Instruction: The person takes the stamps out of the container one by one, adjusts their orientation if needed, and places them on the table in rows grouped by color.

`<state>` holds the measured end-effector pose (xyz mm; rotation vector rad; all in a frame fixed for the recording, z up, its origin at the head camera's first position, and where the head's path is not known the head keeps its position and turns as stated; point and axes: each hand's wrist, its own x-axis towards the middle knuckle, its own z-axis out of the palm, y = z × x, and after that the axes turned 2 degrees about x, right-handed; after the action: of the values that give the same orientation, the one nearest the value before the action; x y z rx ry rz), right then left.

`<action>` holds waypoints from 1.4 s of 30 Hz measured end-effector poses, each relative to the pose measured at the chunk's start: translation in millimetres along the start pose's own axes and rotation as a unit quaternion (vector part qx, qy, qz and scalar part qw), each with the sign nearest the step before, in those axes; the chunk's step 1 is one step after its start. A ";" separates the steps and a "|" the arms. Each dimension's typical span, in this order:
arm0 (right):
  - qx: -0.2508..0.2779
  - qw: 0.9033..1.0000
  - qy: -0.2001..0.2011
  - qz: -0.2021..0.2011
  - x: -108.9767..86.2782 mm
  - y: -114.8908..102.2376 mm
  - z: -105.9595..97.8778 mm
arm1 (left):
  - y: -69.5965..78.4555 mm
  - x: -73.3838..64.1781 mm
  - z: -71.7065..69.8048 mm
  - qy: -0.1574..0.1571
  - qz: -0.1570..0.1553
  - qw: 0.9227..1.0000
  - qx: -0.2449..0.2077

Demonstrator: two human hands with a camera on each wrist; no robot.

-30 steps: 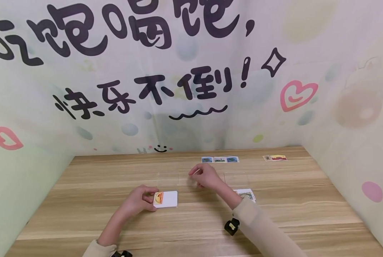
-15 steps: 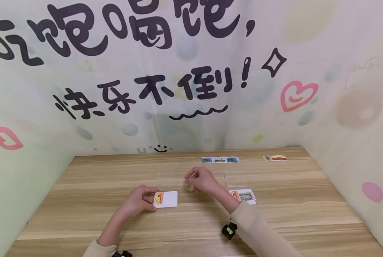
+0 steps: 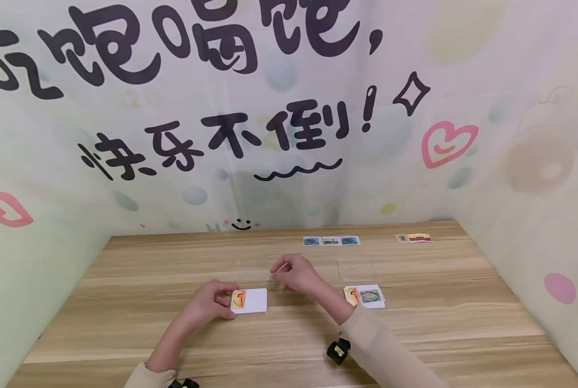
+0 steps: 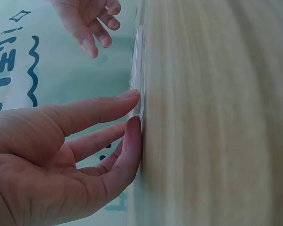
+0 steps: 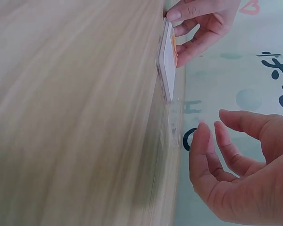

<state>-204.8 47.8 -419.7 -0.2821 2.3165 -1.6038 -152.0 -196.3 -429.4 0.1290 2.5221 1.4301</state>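
Now my left hand (image 3: 208, 299) pinches a white card (image 3: 256, 300) bearing an orange stamp (image 3: 239, 299)
The card lies on the wooden table (image 3: 269, 350), a clear plastic piece (image 3: 253, 270) just beyond it; my right hand (image 3: 296, 274) hovers near, fingers loosely curved and parted

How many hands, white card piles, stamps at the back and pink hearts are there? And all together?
Hands: 2 (left hand, right hand)
White card piles: 2 (left pile, right pile)
Stamps at the back: 5 (row of 3, pair)
Pink hearts: 2 (left heart, right heart)
Total: 11
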 end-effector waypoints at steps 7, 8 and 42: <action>0.007 1.000 -0.006 0.002 -0.6 -2.6 4.1 | 0.5 0.6 -0.1 0.006 -0.004 1.000 0.004; 0.005 1.000 -0.006 0.002 -0.6 -3.2 4.6 | 0.4 0.7 -0.2 0.007 -0.004 1.000 0.006; 0.027 1.000 -0.009 0.007 -9.0 -10.1 16.8 | 0.2 1.1 0.1 0.005 -0.001 1.000 0.022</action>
<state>-190.5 32.5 -414.5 -0.2668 2.2525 -1.6471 -153.1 -195.9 -429.4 0.1276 2.5612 1.3779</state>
